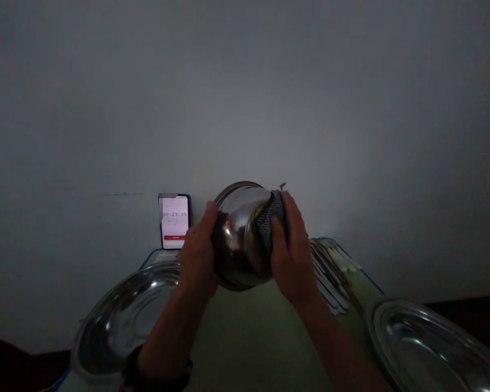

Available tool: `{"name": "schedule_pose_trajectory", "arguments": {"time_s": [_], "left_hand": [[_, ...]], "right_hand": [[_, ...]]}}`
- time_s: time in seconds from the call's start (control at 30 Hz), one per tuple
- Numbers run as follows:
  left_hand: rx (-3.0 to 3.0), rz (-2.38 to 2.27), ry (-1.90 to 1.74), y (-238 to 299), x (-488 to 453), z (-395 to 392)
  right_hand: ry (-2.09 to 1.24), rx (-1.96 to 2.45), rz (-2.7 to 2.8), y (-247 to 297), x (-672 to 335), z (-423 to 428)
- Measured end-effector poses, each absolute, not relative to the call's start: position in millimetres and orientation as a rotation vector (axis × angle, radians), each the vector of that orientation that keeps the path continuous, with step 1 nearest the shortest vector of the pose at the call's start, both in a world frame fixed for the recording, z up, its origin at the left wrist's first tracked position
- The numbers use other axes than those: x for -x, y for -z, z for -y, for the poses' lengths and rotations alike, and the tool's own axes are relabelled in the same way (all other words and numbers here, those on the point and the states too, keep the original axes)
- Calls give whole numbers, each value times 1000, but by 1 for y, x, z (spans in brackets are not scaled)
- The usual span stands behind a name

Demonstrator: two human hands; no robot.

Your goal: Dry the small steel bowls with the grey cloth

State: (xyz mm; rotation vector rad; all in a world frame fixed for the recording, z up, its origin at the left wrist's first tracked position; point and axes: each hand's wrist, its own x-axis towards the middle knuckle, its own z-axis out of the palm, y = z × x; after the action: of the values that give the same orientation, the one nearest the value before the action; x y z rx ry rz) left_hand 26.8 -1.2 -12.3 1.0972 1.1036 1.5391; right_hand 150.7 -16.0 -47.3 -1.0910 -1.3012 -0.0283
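A shiny steel bowl (pixel 237 234) is held up tilted over the table, its rounded outside turned partly toward me. My left hand (pixel 200 247) grips its rim at the left, thumb on top. On the other side my right hand (pixel 294 253) is closed on a grey mesh scrubbing cloth (pixel 270 218), which it presses against the bowl's outer base. The inside of the bowl is hidden.
A large steel basin (pixel 93 316) stands at the left, another basin (pixel 416 326) at the right. Several pieces of cutlery (pixel 330 272) lie on the green table (pixel 245 343). A phone (pixel 175 223) showing a timer leans against the wall (pixel 245 98).
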Motion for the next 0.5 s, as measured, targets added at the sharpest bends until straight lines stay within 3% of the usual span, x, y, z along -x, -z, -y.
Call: {"name": "schedule_pose_trajectory", "arguments": {"time_s": [0.37,0.5], "left_hand": [[-1607,-941,-1218,10,-14,-2],[-1687,-933,-1082,9,-11,1]], "right_hand": [[267,1004,1777,41,-144,33],[194,921,1799,36,-159,29]]}}
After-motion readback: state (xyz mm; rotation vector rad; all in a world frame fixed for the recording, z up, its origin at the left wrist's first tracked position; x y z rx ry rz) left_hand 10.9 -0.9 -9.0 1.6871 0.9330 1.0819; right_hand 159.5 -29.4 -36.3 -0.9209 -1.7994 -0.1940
